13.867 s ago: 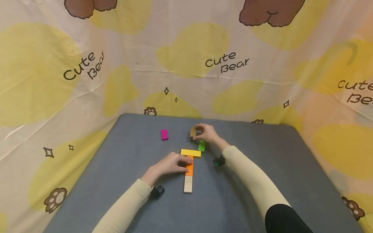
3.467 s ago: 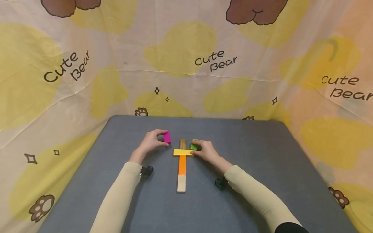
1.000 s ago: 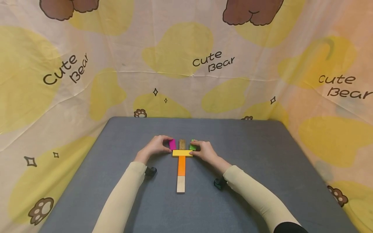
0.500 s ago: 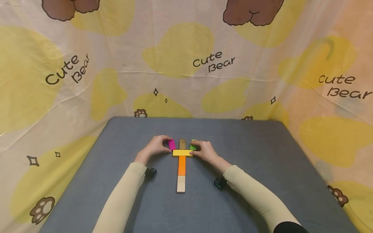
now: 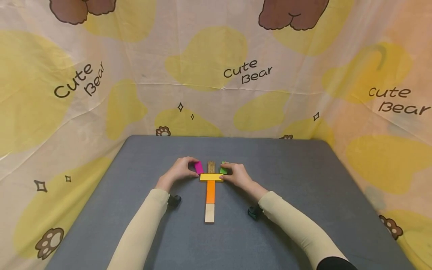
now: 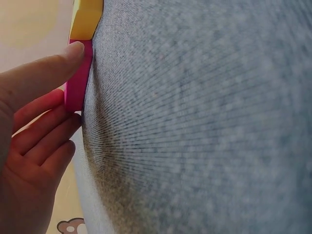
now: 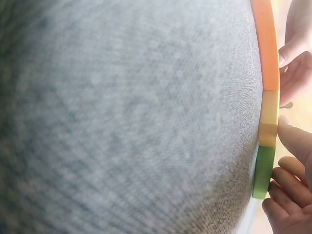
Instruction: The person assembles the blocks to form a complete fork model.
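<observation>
My left hand (image 5: 179, 170) pinches a magenta wooden block (image 5: 199, 167), tilted slightly left, near the left end of a yellow block (image 5: 211, 177) lying crosswise. In the left wrist view, my thumb lies on the magenta block (image 6: 78, 87), whose end meets the yellow one. My right hand (image 5: 239, 175) holds a green block (image 5: 223, 167) behind the yellow block's right end; its thumb touches the yellow block (image 7: 269, 117). Between the magenta and green blocks, apart from both, a brown wood-grained block (image 5: 211, 167) lies behind the yellow one. An orange block (image 5: 210, 192) runs toward me, then a pale block (image 5: 209, 213).
All the blocks lie on a grey cloth-covered table (image 5: 270, 232). A printed curtain (image 5: 202, 75) hangs behind it and at both sides. A dark wrist camera (image 5: 174, 200) sits at my left cuff, another camera (image 5: 254, 212) at my right.
Since the oldest frame, the brown block went from my right hand to behind the yellow block. My left hand left the orange block and brought the magenta one right; my right hand took the green one.
</observation>
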`<state>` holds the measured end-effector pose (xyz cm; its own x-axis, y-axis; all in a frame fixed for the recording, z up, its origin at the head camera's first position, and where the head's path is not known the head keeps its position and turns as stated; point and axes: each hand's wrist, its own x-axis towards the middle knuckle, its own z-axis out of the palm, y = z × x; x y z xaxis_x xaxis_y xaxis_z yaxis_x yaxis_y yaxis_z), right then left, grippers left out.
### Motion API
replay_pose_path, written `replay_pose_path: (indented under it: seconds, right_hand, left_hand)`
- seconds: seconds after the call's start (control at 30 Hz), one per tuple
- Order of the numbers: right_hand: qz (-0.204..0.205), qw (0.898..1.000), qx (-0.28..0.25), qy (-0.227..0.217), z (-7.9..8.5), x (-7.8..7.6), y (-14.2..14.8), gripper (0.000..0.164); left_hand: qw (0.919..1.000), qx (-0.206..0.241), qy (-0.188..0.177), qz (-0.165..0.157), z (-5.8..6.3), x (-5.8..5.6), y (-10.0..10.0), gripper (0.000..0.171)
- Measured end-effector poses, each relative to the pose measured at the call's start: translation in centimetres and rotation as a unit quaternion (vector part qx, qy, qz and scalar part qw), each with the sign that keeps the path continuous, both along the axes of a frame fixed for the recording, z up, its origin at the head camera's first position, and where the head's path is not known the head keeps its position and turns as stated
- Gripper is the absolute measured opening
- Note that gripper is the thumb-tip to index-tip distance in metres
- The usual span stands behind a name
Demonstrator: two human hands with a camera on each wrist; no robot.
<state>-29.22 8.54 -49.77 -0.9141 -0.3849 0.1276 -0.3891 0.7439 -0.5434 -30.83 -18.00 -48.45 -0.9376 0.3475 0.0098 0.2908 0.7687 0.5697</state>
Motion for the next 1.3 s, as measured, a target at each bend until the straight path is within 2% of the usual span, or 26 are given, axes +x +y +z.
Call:
replay_pose_path:
  seconds: [0.73, 1.1, 1.2, 1.3]
  right_hand:
    - [-0.001, 1.0, 0.006, 0.013, 0.11, 0.11, 0.14, 0.053]
    - [-0.009, 1.0, -0.006, -0.001, 0.05, 0.05, -0.1, 0.053]
    - [-0.018, 1.0, -0.015, -0.001, 0.1, 0.09, -0.23, 0.052]
    - [-0.031, 0.998, -0.051, -0.005, 0.24, 0.24, -0.37, 0.05]
  left_hand:
    - [1.0, 0.005, 0.001, 0.004, -0.21, 0.03, -0.04, 0.059]
    - [1.0, 0.003, 0.009, -0.001, -0.25, 0.0, -0.21, 0.06]
    - [0.9998, 0.016, 0.004, 0.007, -0.2, 0.12, -0.34, 0.063]
    - [0.9994, 0.029, 0.003, 0.018, -0.01, 0.35, -0.56, 0.064]
